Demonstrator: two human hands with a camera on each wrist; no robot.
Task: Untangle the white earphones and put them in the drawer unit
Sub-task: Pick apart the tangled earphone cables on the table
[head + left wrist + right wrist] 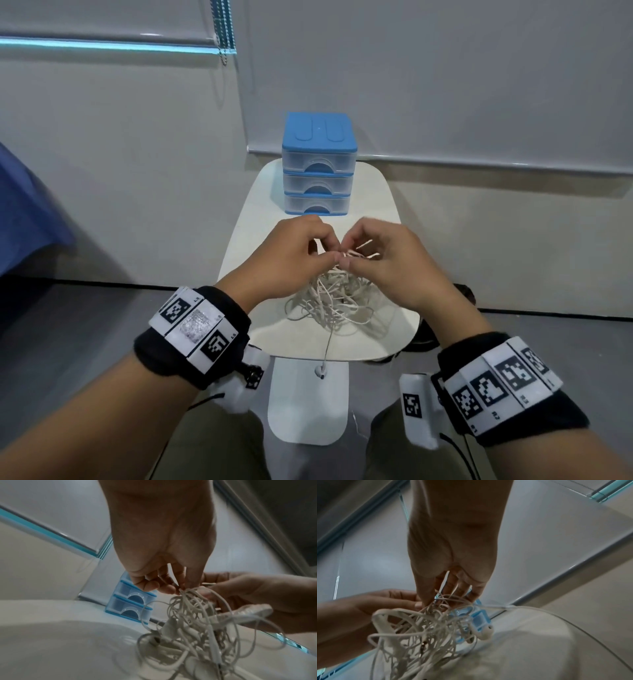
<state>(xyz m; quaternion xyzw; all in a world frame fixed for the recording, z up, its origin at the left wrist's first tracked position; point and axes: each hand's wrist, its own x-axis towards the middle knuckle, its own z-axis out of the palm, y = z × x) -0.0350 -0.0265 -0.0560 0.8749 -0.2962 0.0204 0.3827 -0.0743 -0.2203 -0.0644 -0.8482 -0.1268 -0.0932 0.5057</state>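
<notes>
Thin tangled white earphones (337, 301), seemingly rubbery cords.

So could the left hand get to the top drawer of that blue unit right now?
Probably not at once: the left hand pinches the white earphones. The path to the drawer unit looks free, though, and its drawers are closed.

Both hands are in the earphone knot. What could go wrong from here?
1. One earbud dangles off the table's near edge; its weight may drag more cord over.
2. The left hand and right hand pinch the earphones at nearly the same spot; pulling apart may tighten the knot.
3. All three drawers of the drawer unit look closed, and with both hands busy one must let go to open one.
</notes>
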